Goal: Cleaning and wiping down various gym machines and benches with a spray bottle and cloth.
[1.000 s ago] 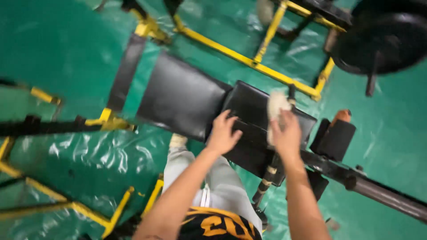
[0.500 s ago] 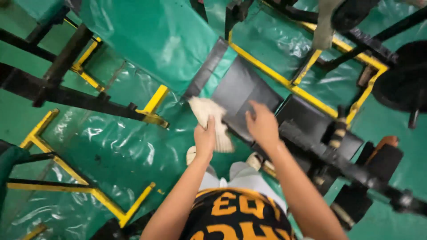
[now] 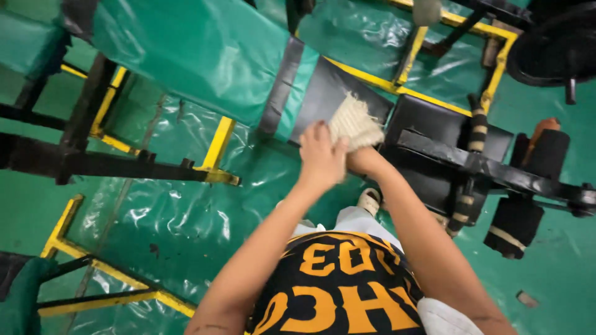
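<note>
A cream knitted cloth (image 3: 356, 120) is bunched between my two hands, above a black padded bench (image 3: 320, 94). My left hand (image 3: 322, 156) is curled against the cloth's left edge and grips it. My right hand (image 3: 365, 161) comes up from under the cloth, which covers its fingers; only the wrist and heel show. Both hands touch each other at the cloth. My black and orange shirt (image 3: 338, 291) fills the bottom of the view.
A green plastic-wrapped pad (image 3: 198, 56) lies upper left. Yellow and black frame bars (image 3: 217, 146) cross the green sheeted floor (image 3: 174, 211). A black seat pad (image 3: 434, 124), a black bar (image 3: 496, 170), foam rollers (image 3: 515, 226) and a weight plate (image 3: 552, 53) stand to the right.
The cloth went from my right hand to my left, and now both hands meet on it. The view has swung left along the bench.
</note>
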